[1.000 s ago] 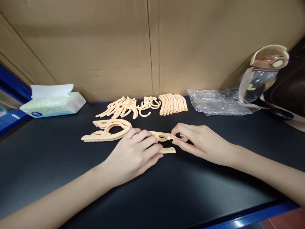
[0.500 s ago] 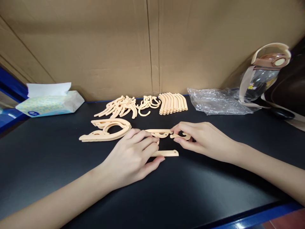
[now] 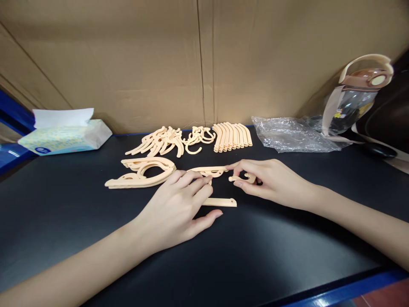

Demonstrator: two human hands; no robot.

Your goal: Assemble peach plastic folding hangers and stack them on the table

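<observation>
Cream plastic hanger parts lie on a black table. My left hand rests palm down with fingers curled over a curved arm piece; a second straight arm piece lies under its fingertips, by the thumb. My right hand pinches a small hook piece between thumb and fingers, just right of the curved arm's end. A stack of assembled folded hangers sits left of my left hand.
Along the back lie a pile of arm pieces, a pile of hooks and a neat row of curved arms. A crumpled clear bag, a water bottle and a tissue pack stand before a cardboard wall.
My right hand has pulled the hook piece slightly away from the curved arm's end. My left hand has spread a little, baring more of the straight arm piece.
</observation>
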